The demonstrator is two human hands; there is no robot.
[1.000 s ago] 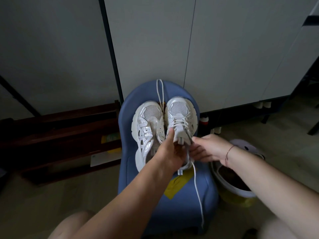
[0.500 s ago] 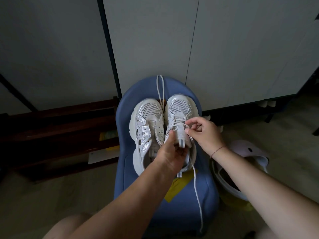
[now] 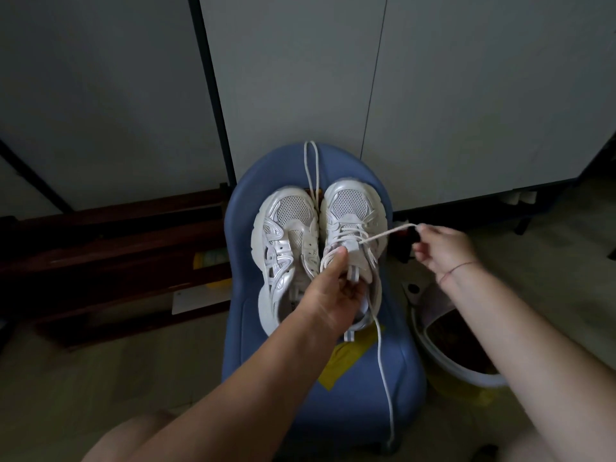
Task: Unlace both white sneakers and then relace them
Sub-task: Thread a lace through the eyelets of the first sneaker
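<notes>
left hand [image 3: 333, 291] tight around the laced sneaker [image 3: 350, 208], right hand [image 3: 440, 251] out sideways, its lace [image 3: 383, 234] taut in a fingertip pinch

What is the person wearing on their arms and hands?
The left forearm and right forearm are bare, with no sleeves in view, and neither the left hand nor the right hand has a glove or a visible ring. A thin red string bracelet circles the right wrist.

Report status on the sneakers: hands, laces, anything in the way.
Left hand grips the laced sneaker at its tongue. Right hand pinches its lace, drawn taut to the side. Other sneaker bare of lace. Nothing seen in the way.
</notes>
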